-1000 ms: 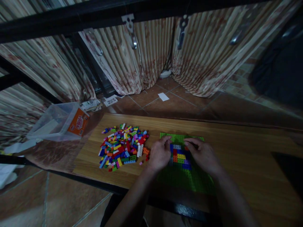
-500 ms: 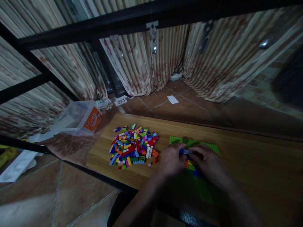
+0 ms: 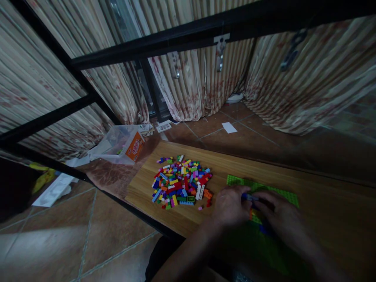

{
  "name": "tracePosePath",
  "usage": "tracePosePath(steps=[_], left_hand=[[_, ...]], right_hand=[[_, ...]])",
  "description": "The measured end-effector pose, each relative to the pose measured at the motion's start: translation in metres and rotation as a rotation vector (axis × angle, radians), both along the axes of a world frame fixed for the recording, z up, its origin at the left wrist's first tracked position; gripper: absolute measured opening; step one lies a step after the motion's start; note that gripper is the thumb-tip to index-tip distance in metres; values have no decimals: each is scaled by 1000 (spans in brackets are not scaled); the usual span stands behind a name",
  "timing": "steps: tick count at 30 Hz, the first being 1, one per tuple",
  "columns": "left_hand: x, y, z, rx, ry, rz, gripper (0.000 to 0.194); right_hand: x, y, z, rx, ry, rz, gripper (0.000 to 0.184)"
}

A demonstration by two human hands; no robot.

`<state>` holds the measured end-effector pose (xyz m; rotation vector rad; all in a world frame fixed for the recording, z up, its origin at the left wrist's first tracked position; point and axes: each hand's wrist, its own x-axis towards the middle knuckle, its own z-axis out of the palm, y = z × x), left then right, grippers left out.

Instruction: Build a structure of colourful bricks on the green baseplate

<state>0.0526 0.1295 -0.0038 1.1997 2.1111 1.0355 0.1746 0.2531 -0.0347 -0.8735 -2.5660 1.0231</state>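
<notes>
My left hand (image 3: 232,205) and my right hand (image 3: 280,213) meet over a green studded baseplate (image 3: 286,194). Between their closed fingertips is a small cluster of blue building bricks (image 3: 249,197), part of it greyish in the dim light. Both hands grip it, one from each side. Just below, orange and yellow bricks (image 3: 255,215) show on the baseplate. A dark blue brick (image 3: 263,230) lies nearer my body, partly covered by my right hand. My forearms and the shadow hide much of the near half of the plate.
A pile of mixed coloured bricks (image 3: 182,182) lies left of my hands on the wooden table (image 3: 141,188). Beyond its left end, a clear plastic box (image 3: 117,150) with an orange label stands on the floor. Black frame bars and striped curtains (image 3: 188,86) are behind.
The view has turned left, so the table, pile and hands appear farther right. My hands keep their grip on the blue bricks, almost unchanged. More of the box's inside shows.
</notes>
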Motion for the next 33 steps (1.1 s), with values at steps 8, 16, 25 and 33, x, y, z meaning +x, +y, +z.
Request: tracePosePath(steps=[8, 16, 25, 33], left_hand=[[-10, -6, 3, -25, -28, 50, 40], [-19, -14, 10, 12, -2, 90, 36], [-74, -51, 28, 226, -16, 322, 27], [-149, -151, 41, -437, 198, 808, 35]], right_hand=[[5, 7, -5, 6, -48, 33, 31], [5, 11, -9, 24, -72, 10, 41], [7, 14, -10, 13, -94, 3, 47], [7, 15, -12, 7, -124, 3, 48]])
